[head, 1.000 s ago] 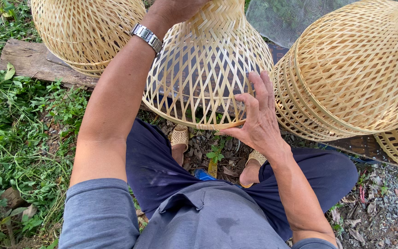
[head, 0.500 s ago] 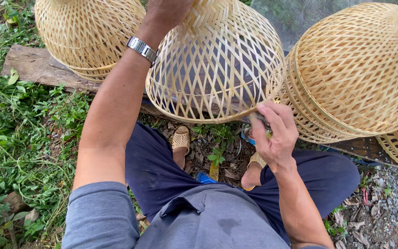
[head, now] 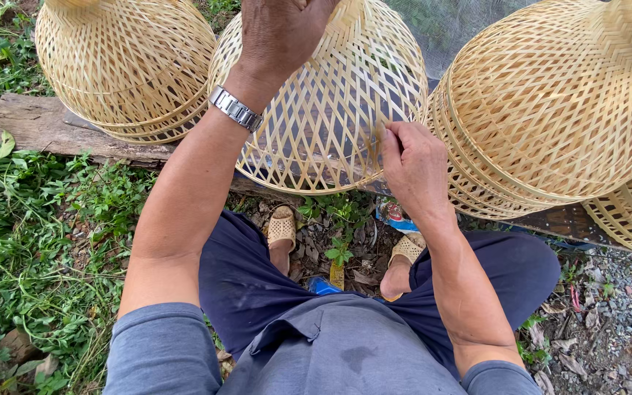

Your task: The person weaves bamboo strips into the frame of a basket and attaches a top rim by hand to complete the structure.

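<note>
Between both hands, woven bamboo dome (head: 323, 132): left fingers (head: 279, 29) gripping its top, right fingers (head: 396, 143) pinching its rim

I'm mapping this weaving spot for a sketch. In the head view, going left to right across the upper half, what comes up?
Grass → wooden plank → stack of woven baskets → left hand atop the open-weave basket → right hand at its rim → second basket stack.

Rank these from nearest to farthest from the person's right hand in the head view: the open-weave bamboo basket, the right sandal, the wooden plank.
From the right hand:
1. Open-weave bamboo basket, touched at its lower right rim.
2. Right sandal, just below the hand.
3. Wooden plank, far left, under the left basket.
</note>
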